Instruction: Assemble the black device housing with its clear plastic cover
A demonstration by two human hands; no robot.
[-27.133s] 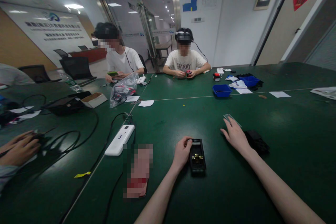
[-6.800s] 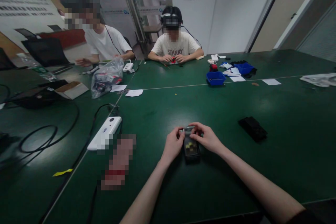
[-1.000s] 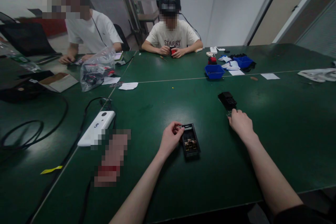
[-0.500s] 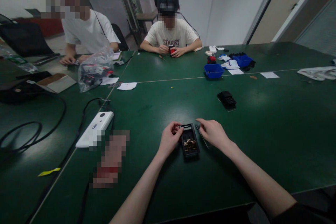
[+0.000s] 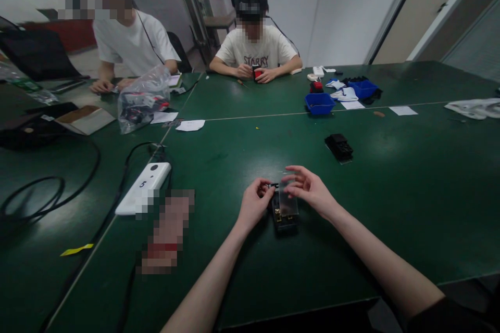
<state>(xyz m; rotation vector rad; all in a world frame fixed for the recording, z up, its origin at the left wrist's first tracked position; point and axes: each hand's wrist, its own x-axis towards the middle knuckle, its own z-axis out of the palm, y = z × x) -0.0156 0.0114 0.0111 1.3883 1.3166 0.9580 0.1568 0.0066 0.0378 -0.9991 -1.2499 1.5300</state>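
Nearest me, the black case (image 5: 287,226) lies open side up on the bench (image 5: 351,239), and my left hand (image 5: 255,202) steadies it near its far left corner, thumb on the rim and fingers curled closely against the side. My right hand (image 5: 308,192) is half closed, thumb and fingers seeming to pinch the clear plate (image 5: 289,203), with the index finger raised. The plate is over the case, set off to the right, so some gold-coloured contacts (image 5: 277,212) show bare at its left; whether it touches the rim I can't tell. From here, I'd worry that a loose pinch on something so thin and smooth could let it slip or drop askew, or that an edge pressed down crookedly could catch the contacts; if my left hand eased, a push might slide the case. Half a second ago the plate was in my right hand just beside the case, on its right; now it covers part of the opening, while my left hand and the case have hardly shifted. Off to the left are the blurred pink object (image 5: 167,231) and the white box marked 5 (image 5: 142,190). Further off lies a small black stack (image 5: 339,147), then the blue tray (image 5: 319,104) and, across the bench, two seated people.
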